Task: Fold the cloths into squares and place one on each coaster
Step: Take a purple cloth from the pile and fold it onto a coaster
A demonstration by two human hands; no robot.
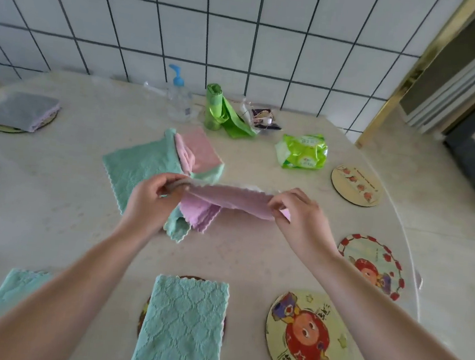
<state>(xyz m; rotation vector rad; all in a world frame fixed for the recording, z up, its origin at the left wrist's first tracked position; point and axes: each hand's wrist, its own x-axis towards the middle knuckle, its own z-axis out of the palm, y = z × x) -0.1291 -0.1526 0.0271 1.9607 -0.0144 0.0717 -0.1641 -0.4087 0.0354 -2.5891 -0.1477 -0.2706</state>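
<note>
A lilac cloth [229, 201] hangs stretched mid-table, folded teal cloth [183, 325] covers the six o'clock coaster (nearly hidden), and bare cartoon coasters [306, 338] lie toward four o'clock.

Print on green packet [302, 151] and nearest coaster [306, 338] (dark characters along edge) too blurred to read.
</note>
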